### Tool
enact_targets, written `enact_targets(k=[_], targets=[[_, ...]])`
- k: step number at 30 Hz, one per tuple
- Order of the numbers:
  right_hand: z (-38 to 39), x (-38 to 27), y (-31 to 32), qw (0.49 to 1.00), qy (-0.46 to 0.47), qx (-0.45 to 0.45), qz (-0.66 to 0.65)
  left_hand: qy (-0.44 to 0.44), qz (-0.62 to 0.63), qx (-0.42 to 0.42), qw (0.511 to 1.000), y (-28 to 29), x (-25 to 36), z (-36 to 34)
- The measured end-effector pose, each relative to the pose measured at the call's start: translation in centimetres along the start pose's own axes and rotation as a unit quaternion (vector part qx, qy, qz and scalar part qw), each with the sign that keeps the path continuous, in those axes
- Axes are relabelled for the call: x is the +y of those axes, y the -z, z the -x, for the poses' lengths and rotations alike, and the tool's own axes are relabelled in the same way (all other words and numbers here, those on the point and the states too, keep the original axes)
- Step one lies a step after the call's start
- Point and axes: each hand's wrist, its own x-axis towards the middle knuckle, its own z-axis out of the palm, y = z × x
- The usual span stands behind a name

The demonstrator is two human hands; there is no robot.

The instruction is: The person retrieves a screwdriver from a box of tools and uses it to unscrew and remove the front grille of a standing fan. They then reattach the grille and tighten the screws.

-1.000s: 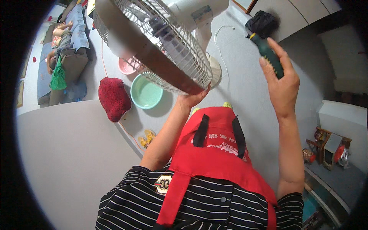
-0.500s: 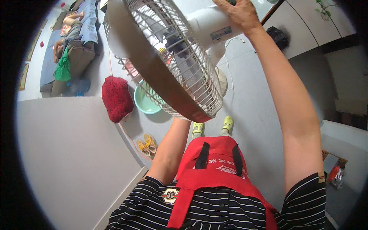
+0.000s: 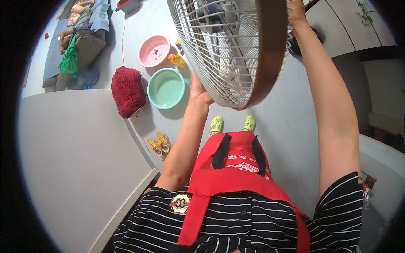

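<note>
A large electric fan [image 3: 225, 55] with a white wire guard and a brown rim fills the upper middle. Its guard now faces away to the left, showing the blades and the motor through the wires. At the guard's lower left edge is my left hand [image 3: 199, 93], closed against the wires, its fingertips partly hidden. My right hand [image 3: 296, 13] is at the fan's far right side, behind the brown rim. Most of its fingers are hidden there, and it appears to keep hold of the fan.
On the floor to the left are a mint-green basin [image 3: 166, 88], a pink basin [image 3: 154, 51], a yellow-orange item [image 3: 177, 60], a red patterned cushion [image 3: 128, 92] and yellow shoes [image 3: 159, 145]. A thin orange cord [image 3: 141, 137] runs past them. A person lies on the sofa [image 3: 90, 44]; a grey panel [image 3: 80, 168] stands nearer.
The fan has turned and shifted right, so its brown rim now stands on the right side. My left hand has come into view at the guard, and both basins are uncovered.
</note>
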Motion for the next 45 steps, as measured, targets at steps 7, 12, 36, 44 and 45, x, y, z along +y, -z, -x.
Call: enact_targets(k=[7, 12, 36, 44, 45], targets=[[1.3, -2.3, -0.2, 0.997, -0.074, -0.004, 0.027, 0.071, -0.004, -0.084, 0.994, 1.1, 0.9, -0.8], [1.7, -2.6, 1.3, 0.999, -0.021, 0.025, 0.031, 0.086, 0.043, -0.07, 0.993, 2.3, -0.2, -1.4], [32.2, -19.8, 2.5, 0.967, -0.22, -0.06, 0.115, 0.163, -0.001, -0.047, 0.986, 4.0, 0.2, 2.0], [31.6, -20.8, 1.5, 0.963, -0.178, -0.089, 0.183, 0.111, -0.031, -0.035, 0.993, 4.8, -0.8, 1.5], [31.6, -20.8, 1.3, 0.963, -0.171, -0.086, 0.19, 0.111, -0.03, -0.037, 0.993, 5.1, -0.6, 1.4]])
